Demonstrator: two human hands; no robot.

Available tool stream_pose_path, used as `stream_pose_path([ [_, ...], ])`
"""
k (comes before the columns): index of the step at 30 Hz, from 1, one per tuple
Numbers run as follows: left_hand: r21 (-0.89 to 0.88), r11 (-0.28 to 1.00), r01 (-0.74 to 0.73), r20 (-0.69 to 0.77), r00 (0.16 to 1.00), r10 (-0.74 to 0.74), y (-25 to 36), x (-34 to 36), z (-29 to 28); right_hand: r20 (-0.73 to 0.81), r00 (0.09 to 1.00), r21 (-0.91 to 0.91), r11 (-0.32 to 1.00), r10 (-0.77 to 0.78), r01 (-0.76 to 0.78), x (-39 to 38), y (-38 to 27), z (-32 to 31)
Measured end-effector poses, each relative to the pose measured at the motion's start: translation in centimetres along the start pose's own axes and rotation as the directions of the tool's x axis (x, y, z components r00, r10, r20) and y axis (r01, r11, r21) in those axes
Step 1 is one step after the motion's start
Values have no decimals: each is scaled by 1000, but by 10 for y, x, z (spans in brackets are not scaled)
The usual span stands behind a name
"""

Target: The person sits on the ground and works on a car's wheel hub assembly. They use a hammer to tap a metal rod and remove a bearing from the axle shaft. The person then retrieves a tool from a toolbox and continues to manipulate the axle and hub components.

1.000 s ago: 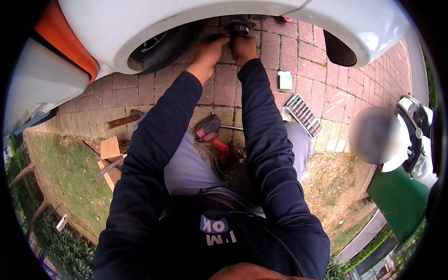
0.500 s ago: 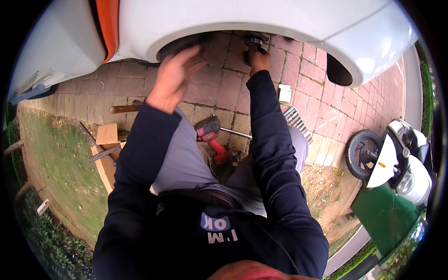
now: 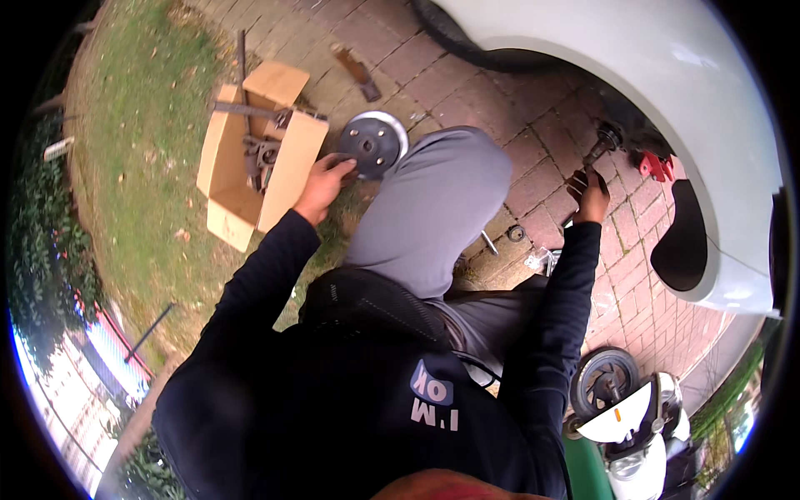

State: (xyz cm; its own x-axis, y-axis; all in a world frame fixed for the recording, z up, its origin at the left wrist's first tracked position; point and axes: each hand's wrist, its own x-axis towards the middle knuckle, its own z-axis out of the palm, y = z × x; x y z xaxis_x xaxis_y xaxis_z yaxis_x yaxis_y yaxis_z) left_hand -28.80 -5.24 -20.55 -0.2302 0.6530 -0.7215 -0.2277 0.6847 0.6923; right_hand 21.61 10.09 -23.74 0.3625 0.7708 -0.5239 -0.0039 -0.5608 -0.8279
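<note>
1. Your left hand [image 3: 323, 188] and right hand [image 3: 592, 197] are wide apart; I cannot tell whether either grips.
2. The round dark drum [image 3: 371, 155] lies at your left fingertips — the nearer hand — between open carton [image 3: 229, 171] and knee [image 3: 437, 187].
3. Your right hand curls near the axle stub [image 3: 611, 133], beneath white bodywork [image 3: 617, 50].

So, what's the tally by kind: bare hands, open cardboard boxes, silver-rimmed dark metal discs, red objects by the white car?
Bare left hand and bare right hand: 2
Open brown cardboard box: 1
Silver-rimmed dark metal disc: 1
Red object: 1
Total: 5
</note>
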Motion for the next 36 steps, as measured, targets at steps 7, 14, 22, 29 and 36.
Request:
stream_pose_path([
  [7, 567, 808, -160, -281, 884, 373, -86, 25, -6, 429, 903, -383, 911, 29, 153, -82, 44, 4],
  [14, 540, 778, -321, -382, 730, 566, 6, 142, 43, 694, 694, -480, 596, -192, 644, -79, 107, 23],
  [22, 665, 679, -310, -481, 518, 707, 51, 163, 67, 736, 676, -175, 974, 33, 143, -76, 95, 68],
  [29, 456, 127, -881, 119, 202, 972, 117, -27, 100, 808, 576, 244, 820, 124, -518, -131, -46, 244],
  [36, 644, 431, -632, 41, 591, 806, 72, -48, -106, 917, 396, 299, 745, -52, -596, -101, -80, 252],
])
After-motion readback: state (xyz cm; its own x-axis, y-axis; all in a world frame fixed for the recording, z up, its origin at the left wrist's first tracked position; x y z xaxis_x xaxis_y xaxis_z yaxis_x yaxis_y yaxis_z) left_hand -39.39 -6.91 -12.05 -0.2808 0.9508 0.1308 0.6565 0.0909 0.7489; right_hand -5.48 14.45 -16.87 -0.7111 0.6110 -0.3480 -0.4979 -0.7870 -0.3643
